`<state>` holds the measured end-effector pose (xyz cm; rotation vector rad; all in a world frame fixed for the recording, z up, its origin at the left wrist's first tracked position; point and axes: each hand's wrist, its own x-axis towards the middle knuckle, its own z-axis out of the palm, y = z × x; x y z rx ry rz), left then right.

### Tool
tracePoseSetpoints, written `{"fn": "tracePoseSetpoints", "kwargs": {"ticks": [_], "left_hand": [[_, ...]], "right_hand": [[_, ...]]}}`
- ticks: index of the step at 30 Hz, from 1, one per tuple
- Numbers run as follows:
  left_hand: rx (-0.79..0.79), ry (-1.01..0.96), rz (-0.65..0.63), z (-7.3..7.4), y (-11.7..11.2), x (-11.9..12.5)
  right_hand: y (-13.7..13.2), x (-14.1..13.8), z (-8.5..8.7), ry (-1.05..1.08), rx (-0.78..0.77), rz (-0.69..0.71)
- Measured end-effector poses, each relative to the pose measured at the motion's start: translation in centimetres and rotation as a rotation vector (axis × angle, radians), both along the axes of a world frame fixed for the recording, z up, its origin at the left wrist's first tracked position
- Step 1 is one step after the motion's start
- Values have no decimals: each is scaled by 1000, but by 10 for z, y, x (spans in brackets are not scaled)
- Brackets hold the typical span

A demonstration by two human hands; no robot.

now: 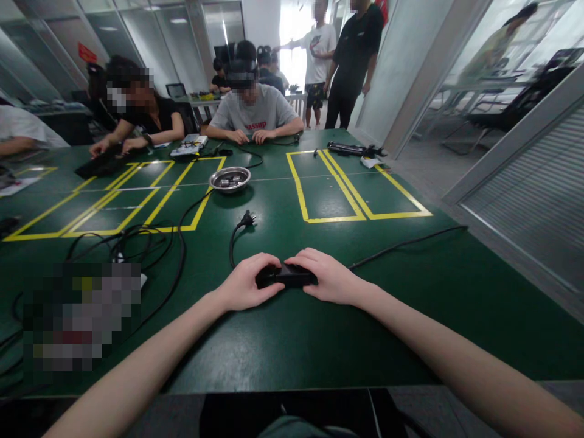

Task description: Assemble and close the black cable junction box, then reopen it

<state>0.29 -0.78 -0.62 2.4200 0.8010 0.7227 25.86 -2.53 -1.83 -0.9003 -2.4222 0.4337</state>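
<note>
A black power adapter (294,277) lies low over the green table in front of me. My left hand (246,283) is closed round its left end, thumb on the near side and fingers over the far side. My right hand (326,278) grips the right end the same way. A black cord with a mains plug (247,220) curves away from behind my left hand, the plug resting on the table. From behind my right hand a thin black cable (401,244) runs to the right. My fingers hide both ends of the adapter.
A metal bowl (230,180) with small metal parts stands beyond the plug. Coiled black cables (146,237) lie to the left, beside a blurred-out item (86,316). Yellow tape (335,218) marks the green table (365,347). A folded black tripod-like object (356,149) lies far right. Co-workers sit opposite.
</note>
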Motion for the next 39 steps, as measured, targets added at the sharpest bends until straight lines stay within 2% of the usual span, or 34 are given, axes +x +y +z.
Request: {"fn": "tracePoseSetpoints", "kwargs": {"ticks": [2, 6, 10, 22, 29, 35, 39], "left_hand": [[37, 31, 2, 0, -1, 2], [208, 131, 54, -3, -2, 7], [305, 192, 72, -5, -2, 9], [246, 228, 122, 0, -5, 11], [359, 338, 36, 1, -6, 17], [393, 373, 40, 2, -6, 15], [420, 386, 38, 3, -8, 16]], "right_hand": [[1, 0, -1, -24, 37, -7], [2, -2, -1, -86, 95, -17], [0, -2, 1, -118, 95, -40], [0, -1, 7, -113, 118, -45], [-2, -2, 9, -126, 146, -78], [-2, 0, 9, -95, 209, -14], [-4, 2, 8, -118, 239, -31]]}}
